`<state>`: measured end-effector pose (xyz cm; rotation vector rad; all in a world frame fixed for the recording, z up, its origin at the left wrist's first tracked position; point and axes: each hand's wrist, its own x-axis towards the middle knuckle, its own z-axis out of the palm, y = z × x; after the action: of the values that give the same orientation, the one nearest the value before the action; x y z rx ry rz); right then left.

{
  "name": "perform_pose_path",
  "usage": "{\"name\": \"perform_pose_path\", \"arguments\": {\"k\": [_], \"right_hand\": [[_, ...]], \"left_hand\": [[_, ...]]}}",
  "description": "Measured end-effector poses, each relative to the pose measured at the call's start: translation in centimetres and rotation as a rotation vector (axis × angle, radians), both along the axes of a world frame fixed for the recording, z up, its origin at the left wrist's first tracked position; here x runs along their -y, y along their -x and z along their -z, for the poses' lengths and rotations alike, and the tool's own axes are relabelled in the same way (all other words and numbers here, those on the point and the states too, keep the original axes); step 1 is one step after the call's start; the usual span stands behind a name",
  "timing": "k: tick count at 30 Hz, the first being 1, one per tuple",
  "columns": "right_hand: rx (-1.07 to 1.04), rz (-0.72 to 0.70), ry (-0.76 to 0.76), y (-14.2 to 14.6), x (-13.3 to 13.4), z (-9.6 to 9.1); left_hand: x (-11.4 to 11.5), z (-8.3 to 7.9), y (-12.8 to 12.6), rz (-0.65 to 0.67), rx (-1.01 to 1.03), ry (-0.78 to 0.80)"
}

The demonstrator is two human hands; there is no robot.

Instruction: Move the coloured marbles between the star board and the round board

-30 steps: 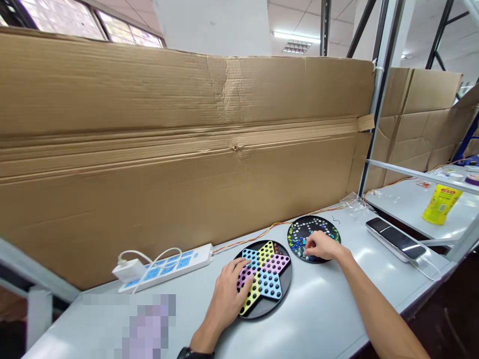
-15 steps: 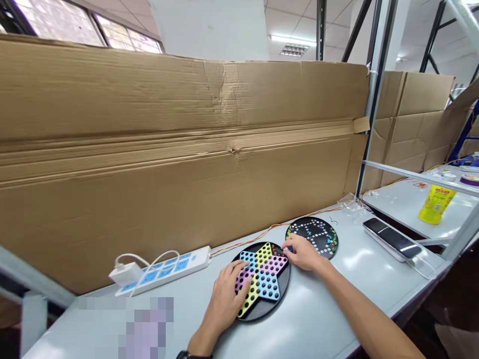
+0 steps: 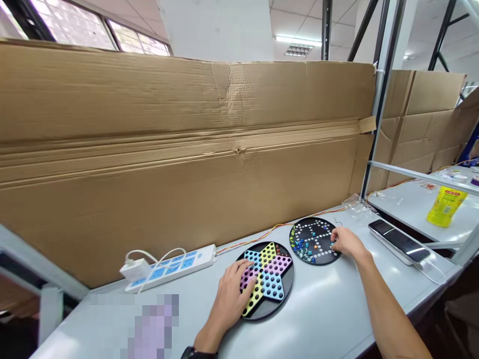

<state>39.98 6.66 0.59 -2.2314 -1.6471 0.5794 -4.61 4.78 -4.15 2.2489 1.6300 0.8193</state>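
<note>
My left hand [image 3: 234, 288] lies open over the left side of a star-patterned Chinese checkers board [image 3: 274, 269], its fingers spread on the blue, pink and yellow holes. Red marbles [image 3: 278, 250] sit in the black rim behind the star. Beyond it, to the right, rests a second round black board [image 3: 313, 230] with white dots. Blue and green marbles [image 3: 304, 249] are gathered along its left and front edge, and an orange marble sits near its middle. At that board's right edge my right hand [image 3: 347, 243] is closed in a pinch, with a small bluish marble [image 3: 332, 244] at the fingertips.
A white power strip [image 3: 175, 268] with a plugged-in charger stands left, by the cardboard wall [image 3: 179, 209]. Thin red and yellow wires run along the wall's foot. On the right, a phone [image 3: 399, 240] lies on a white box near a metal shelf post [image 3: 378, 109].
My right hand has moved right, from between the boards to the dotted board's right edge, uncovering the marbles on its left side. My left hand stays on the star board. The view has shifted slightly.
</note>
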Motion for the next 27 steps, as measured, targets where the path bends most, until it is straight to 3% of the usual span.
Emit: {"name": "perform_pose_path", "arguments": {"k": [12, 16, 21, 24, 27], "right_hand": [[-0.03, -0.002, -0.029, 0.5, -0.2, 0.8], [-0.126, 0.003, -0.227, 1.7, -0.3, 0.4], [-0.332, -0.269, -0.476, 8.1, -0.8, 0.7], [-0.279, -0.412, -0.494, 12.8, -1.0, 1.3], [-0.149, -0.482, -0.455, 15.7, -1.5, 1.8]], "left_hand": [[0.0, 0.0, -0.1, -0.002, 0.008, 0.004], [0.0, 0.1, -0.1, -0.003, 0.012, 0.01], [0.0, 0.2, 0.0, -0.012, 0.006, 0.013], [0.1, 0.1, 0.0, -0.014, 0.002, 0.008], [0.0, 0.1, 0.1, -0.017, 0.001, 0.002]]}}
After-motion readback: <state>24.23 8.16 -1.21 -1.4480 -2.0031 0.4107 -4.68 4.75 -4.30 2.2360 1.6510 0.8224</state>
